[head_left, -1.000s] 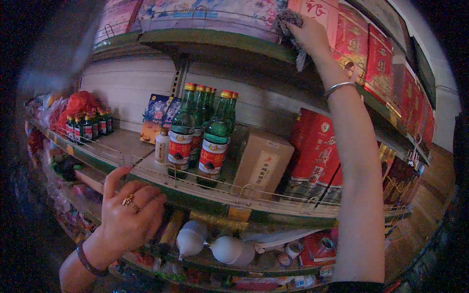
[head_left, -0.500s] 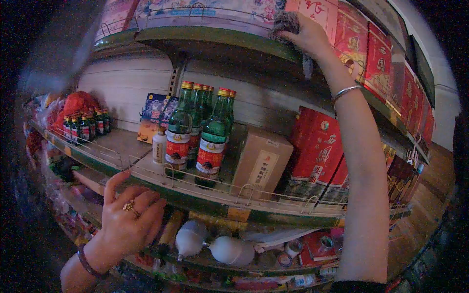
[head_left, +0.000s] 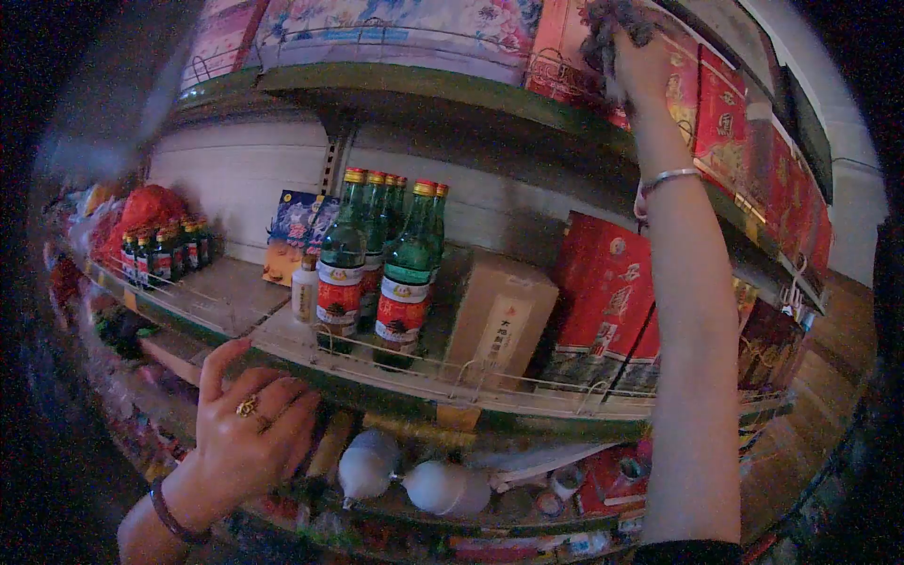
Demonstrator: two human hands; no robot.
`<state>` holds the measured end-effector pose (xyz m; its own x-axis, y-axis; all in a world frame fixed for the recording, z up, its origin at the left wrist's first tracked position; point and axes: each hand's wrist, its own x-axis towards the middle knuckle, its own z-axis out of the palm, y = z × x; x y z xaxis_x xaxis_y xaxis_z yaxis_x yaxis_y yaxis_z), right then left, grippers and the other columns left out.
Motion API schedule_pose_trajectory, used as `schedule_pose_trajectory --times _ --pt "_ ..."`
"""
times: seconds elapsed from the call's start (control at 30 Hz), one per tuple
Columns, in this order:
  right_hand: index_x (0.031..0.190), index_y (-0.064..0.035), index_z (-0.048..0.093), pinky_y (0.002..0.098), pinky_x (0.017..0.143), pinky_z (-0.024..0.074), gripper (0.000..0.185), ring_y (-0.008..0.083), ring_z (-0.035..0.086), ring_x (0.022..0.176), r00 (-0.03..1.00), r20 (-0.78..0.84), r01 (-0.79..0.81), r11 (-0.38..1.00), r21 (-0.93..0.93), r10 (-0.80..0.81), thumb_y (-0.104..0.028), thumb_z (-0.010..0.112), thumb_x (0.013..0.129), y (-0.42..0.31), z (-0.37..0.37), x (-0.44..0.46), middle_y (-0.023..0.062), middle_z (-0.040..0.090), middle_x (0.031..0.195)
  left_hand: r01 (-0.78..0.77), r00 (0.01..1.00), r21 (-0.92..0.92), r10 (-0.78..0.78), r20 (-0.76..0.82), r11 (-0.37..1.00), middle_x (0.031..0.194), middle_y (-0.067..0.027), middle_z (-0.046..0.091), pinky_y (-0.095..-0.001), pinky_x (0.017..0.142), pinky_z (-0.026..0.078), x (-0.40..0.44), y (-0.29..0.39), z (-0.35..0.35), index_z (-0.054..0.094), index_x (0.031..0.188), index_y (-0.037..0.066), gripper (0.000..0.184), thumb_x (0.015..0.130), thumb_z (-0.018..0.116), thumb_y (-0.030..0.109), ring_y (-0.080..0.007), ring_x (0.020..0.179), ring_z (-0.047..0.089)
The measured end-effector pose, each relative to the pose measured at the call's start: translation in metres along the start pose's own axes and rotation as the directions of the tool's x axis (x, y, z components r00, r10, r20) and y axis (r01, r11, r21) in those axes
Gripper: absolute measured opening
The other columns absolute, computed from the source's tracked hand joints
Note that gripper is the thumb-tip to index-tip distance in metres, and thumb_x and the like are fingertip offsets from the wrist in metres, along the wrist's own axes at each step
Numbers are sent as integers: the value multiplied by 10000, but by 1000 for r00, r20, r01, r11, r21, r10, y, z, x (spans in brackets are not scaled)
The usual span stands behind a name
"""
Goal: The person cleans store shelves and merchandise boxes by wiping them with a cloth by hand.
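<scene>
Two long green-fronted shelves (head_left: 405, 87) before me; upright red printed boxes (head_left: 723, 108) along the upper one's front edge. Left hand (head_left: 250, 428) at the lower front edge, fingers curled, grip unclear. Right hand (head_left: 643, 75) clamped on crumpled dark-grey cloth (head_left: 605, 42) by the boxes: likely light, limp, unbreakable; best bunched mid-wad.

Rough cloth (head_left: 600, 40), glass bottles (head_left: 402, 273) (glossy)

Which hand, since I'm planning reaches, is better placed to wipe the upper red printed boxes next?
The right hand, probably: it holds a crumpled grey cloth at those boxes; the left hand sits lower.
</scene>
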<state>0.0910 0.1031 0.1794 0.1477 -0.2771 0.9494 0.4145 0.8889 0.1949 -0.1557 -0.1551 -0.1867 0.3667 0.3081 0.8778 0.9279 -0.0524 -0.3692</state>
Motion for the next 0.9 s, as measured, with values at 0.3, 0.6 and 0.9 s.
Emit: schedule_pose_trajectory --times 0.3,0.6,0.9 --pt "1086 -71 589 383 803 477 459 314 613 899 814 532 467 808 -360 -233 -351 666 730 -3 2 -23 163 637 965 -31 999 7 31 14 999 805 -11 597 -502 932 360 2 -1 17 645 777 96 200 579 653 126 -176 766 577" --pt "1036 -41 605 399 792 475 422 330 610 889 803 523 424 890 -167 -284 -372 626 774 3 0 -20 171 640 940 -2 998 -15 2 57 1000 800 -20 600 -504 937 355 -4 -3 29 652 784 89 203 584 652 117 -188 757 574" --pt "1063 -59 582 402 819 470 458 321 610 910 860 497 359 831 -425 -118 -399 647 763 -7 5 -18 162 639 961 -12 999 -16 13 50 1000 757 -16 595 -510 916 372 -3 -3 30 649 766 84 198 569 662 106 -185 749 576"
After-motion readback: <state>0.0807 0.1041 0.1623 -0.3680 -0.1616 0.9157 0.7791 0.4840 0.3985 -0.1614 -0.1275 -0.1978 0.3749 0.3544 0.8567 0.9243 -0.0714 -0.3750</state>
